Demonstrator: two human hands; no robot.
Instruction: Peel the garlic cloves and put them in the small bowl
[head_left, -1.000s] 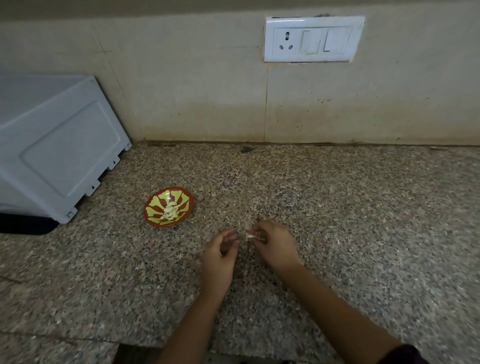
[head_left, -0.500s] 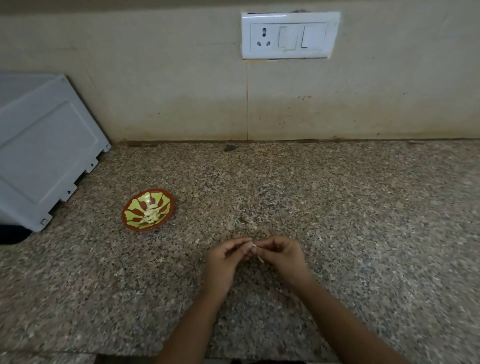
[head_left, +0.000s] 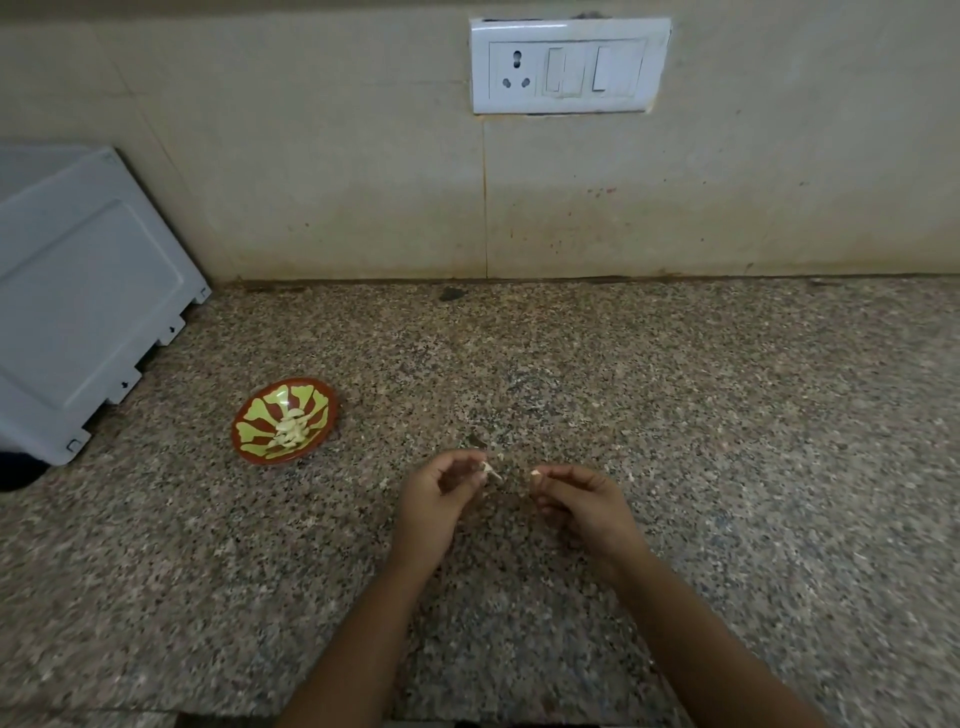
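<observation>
While the garlic clove (head_left: 488, 469) sits pinched at the tips of the left hand (head_left: 434, 501), thumb and forefinger closed on it and the other fingers curled loosely beneath, the right hand (head_left: 584, 501) is held just beside it with a short gap between the two. The right fingers (head_left: 553, 475) pinch a small pale bit (head_left: 534, 474), too small to tell whether it is skin or garlic. Both hands hover low over the desk (head_left: 727, 441), palms turned toward each other, forearms reaching in from the bottom of the view. Pale flakes (head_left: 500, 457) lie on the stone just beyond the fingertips.

The small bowl (head_left: 252, 426), red-brown with a yellow-green pattern, stands on the desk well apart to the left of the left hand, with a heap of peeled cloves (head_left: 291, 428) in its middle. Bare granite runs between hand and bowl, and spreads wide to the right. A white appliance (head_left: 78, 312) takes up the far left, its corner near the bowl. The wall (head_left: 337, 182) closes the desk's far edge, with a switch plate (head_left: 569, 65) high on it.
</observation>
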